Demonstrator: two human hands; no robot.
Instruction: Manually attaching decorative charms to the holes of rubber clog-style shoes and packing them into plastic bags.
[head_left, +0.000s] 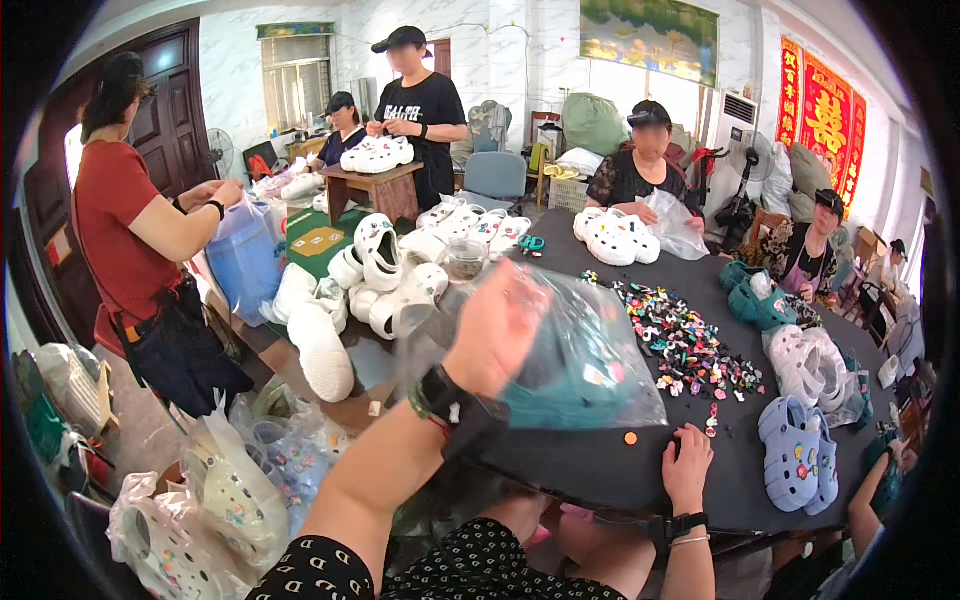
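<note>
Left hand (497, 325): I see it raised over the counter (600, 470), fingers pinched on the upper edge of a clear plastic bag (590, 350).
Bag: thin, limp, slick film; I judge it will crumple and slide, so the gathered edge it is held by is the sound place to grip.
Teal clog (565, 385): inside the bag, hanging just above the counter; foam, so light, a little springy, not fragile. Gripping the heel through the film would steady it.
Right hand (688, 465): flat on the dark counter, fingers spread, holding nothing, beside a small orange charm (630, 438).
Charm pile (690, 345): small, loose pieces, easily scattered.
Blue clogs (800, 455): paired, far right.
</note>
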